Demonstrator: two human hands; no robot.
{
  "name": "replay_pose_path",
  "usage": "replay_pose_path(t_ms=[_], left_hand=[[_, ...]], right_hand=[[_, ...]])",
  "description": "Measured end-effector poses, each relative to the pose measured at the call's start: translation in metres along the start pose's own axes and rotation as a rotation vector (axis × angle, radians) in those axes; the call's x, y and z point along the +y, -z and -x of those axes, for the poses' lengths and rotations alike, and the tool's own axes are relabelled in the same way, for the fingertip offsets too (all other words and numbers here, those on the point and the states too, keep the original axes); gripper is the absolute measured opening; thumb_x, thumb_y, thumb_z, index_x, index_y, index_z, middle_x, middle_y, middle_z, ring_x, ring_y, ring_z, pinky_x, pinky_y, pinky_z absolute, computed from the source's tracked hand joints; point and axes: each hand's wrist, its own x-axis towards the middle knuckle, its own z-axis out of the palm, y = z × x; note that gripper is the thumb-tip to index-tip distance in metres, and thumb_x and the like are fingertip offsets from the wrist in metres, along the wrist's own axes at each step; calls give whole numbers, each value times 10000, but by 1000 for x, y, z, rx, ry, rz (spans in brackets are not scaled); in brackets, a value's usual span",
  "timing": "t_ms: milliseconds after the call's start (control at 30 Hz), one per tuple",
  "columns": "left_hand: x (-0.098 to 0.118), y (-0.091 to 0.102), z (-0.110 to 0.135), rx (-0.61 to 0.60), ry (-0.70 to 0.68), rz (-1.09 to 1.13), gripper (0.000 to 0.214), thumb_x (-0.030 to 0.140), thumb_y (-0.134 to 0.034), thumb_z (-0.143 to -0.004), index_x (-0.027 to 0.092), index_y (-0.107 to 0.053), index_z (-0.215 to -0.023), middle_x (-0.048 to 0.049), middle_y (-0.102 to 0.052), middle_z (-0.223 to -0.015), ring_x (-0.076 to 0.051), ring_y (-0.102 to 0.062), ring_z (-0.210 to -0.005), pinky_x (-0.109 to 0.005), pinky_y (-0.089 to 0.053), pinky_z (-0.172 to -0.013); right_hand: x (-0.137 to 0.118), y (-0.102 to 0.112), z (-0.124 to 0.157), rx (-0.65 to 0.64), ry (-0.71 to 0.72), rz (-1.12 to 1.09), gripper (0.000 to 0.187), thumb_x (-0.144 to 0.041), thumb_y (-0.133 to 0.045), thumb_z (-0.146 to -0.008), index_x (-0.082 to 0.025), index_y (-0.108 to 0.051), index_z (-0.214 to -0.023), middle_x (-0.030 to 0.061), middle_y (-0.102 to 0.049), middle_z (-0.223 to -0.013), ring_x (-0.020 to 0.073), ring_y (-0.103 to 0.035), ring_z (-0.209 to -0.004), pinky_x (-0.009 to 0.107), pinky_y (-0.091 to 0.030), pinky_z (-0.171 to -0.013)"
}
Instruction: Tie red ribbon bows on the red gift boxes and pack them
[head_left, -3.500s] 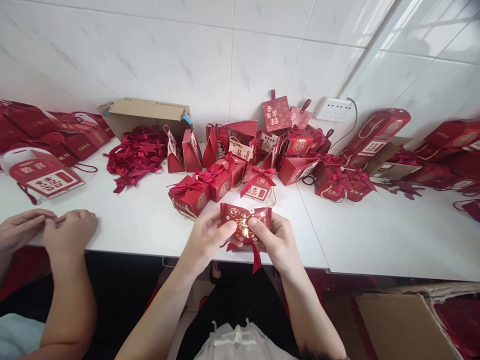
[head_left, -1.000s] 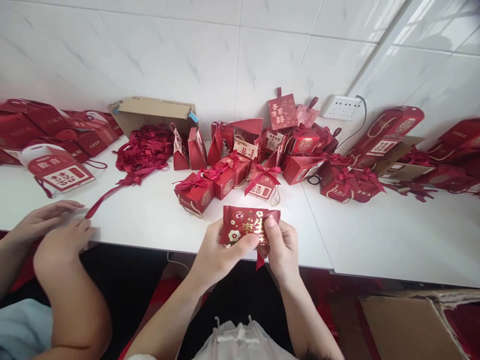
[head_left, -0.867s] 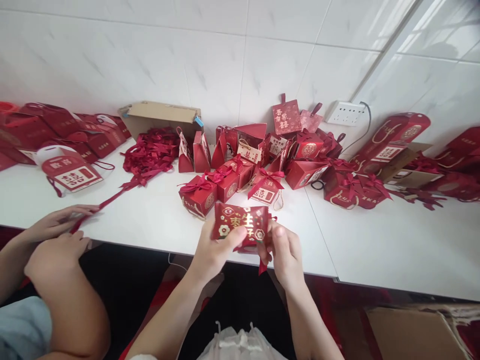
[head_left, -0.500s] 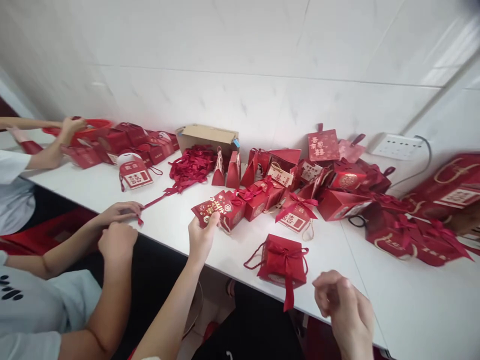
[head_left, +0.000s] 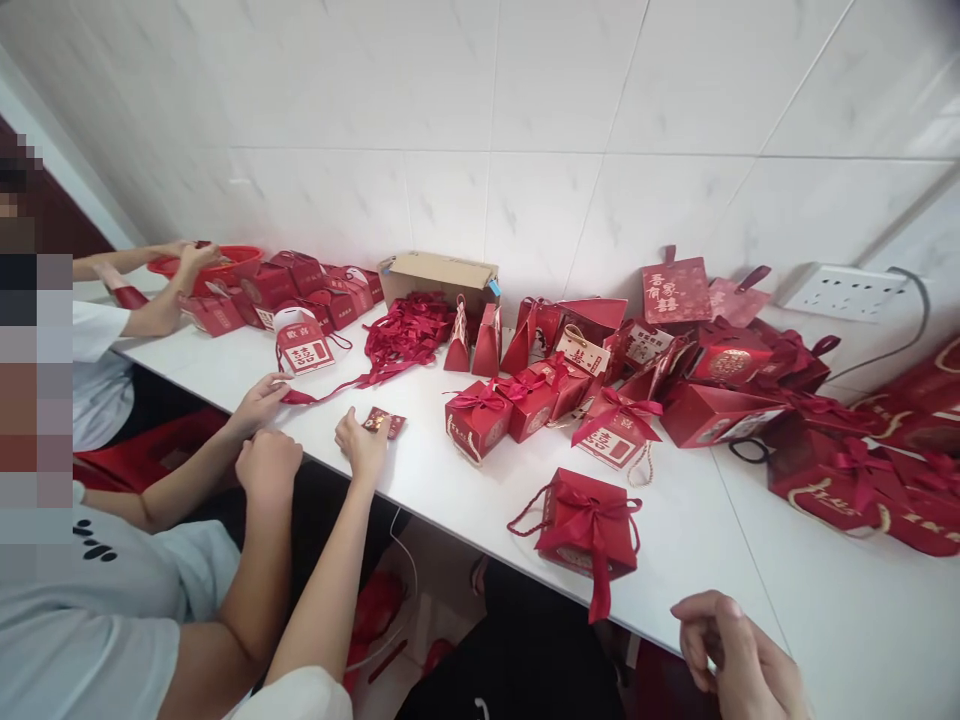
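Observation:
My left hand [head_left: 364, 448] pinches a small red packet [head_left: 386, 423] with gold print, low over the white table [head_left: 420, 455]. Part of the packet is hidden behind my fingers. Off the table's front edge at the right, my right hand [head_left: 739, 650] hovers with loosely bent fingers apart and nothing visible in them. Between my hands a red gift box [head_left: 586, 525] with a satin bow and rope handles sits at the front edge, a ribbon tail hanging over. Further back stand more bowed red gift boxes [head_left: 478, 420].
Beside me a co-worker's hand [head_left: 262, 400] holds a red ribbon [head_left: 326, 393] near a ribbon pile [head_left: 409, 335] and cardboard box [head_left: 442, 268]. Another person's hands are at a red basin [head_left: 251, 256]. Red bags and a power strip [head_left: 836, 292] are at the right.
My left hand has moved left with the red packet, away from the bowed boxes toward the co-worker. My right hand's fingers have loosened a little. The view has shifted left.

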Motion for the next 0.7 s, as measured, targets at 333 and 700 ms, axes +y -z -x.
replay_pose_path(t_ms=[333,700], left_hand=[[52,10,139,-642,-338,325,200,378,-445,-850,195,-525,-847,-33,-584,-837,-179,-566,-843,-285,-446,-770],[99,5,177,-1199,-398,142,314,440,-469,-843,195,-480,-647,36,-528,-616,-125,-507,-599,-226,-392,-587]], right_hand=[[-6,-11,-7,-168,60,77,541,-627,-373,-859,-169,-564,-643,-33,-404,-443,108,-371,-393,238,-310,-428],[1,-41,0,-395,-35,132,410,-508,-443,-874,-166,-543,-672,-10,-587,-537,75,-469,-355,194,-360,-410]])
